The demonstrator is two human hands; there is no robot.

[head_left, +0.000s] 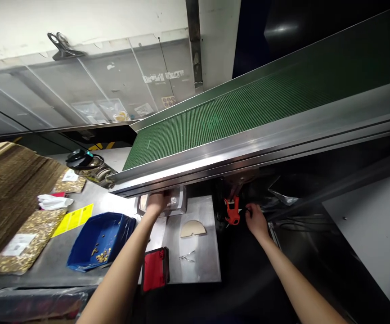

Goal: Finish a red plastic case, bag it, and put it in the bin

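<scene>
My left hand (156, 203) reaches under the near rail of the conveyor, over a clear plastic box (180, 202). Its fingers are hidden there, so I cannot see what they touch. To the right, my right hand (257, 219) is closed, its fingers curled around something dark that I cannot make out. Just left of it hangs or stands an orange tool (232, 211) with a handle, apart from the hand. Between my arms, a half-round tan board (193, 228) and a few thin metal pieces (188, 257) lie on a metal plate (203, 265).
The green conveyor belt (195, 123) slopes up to the right above my hands. A blue bin (95, 238) holds small brass-coloured parts, beside a red-and-black case (154, 269). Bags of parts (42, 229), a yellow sheet (73, 219) and stacked cardboard (15, 189) are at the left.
</scene>
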